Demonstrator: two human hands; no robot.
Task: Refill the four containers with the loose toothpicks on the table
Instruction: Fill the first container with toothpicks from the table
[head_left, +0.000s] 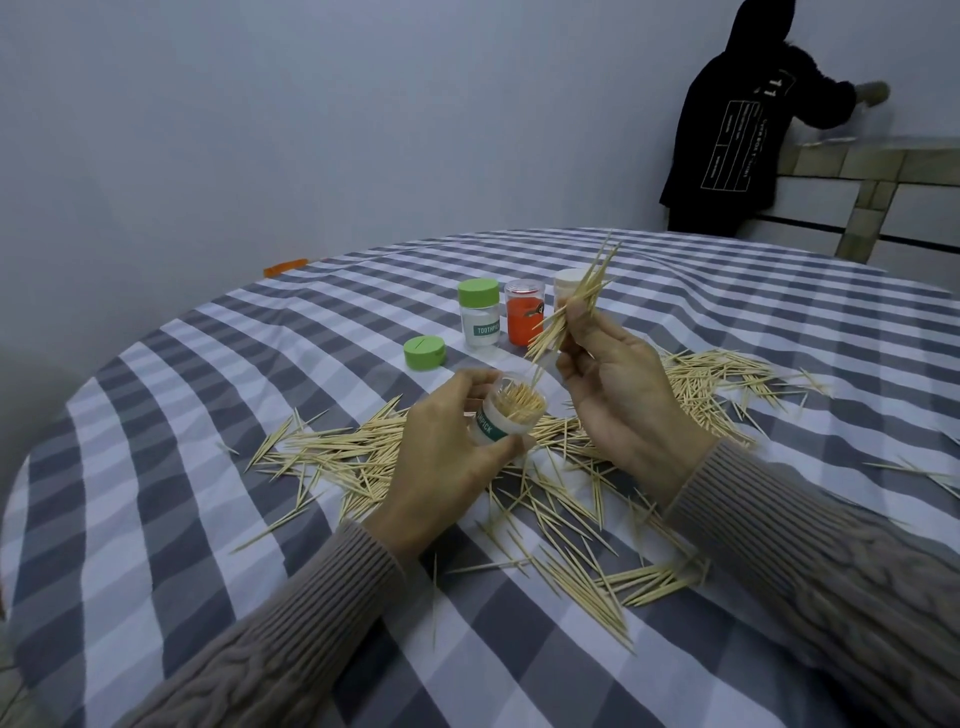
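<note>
My left hand (441, 441) grips an open clear container (506, 410) above the table, tilted with its mouth toward the far right; it is already packed with toothpicks. My right hand (618, 395) is raised just right of it, fingers pinching a bundle of toothpicks (574, 306) that slants upward to the far right. The bundle's lower tips hang just above the container mouth — whether one pick touches the rim, I cannot tell.

Loose toothpicks (358, 457) lie scattered on the checked tablecloth (156, 467) — under and around both hands, with a further heap (722, 384) to the right and another spread (597, 577) near me.

Beyond my hands stand three more containers in a row: one with a green cap (479, 314), an orange-filled one (524, 312), and a white-lidded one (571, 283) partly hidden behind the bundle. A loose green lid (425, 352) lies left of them.

At the far right, a person in a black hoodie (737, 119) stands facing away.
</note>
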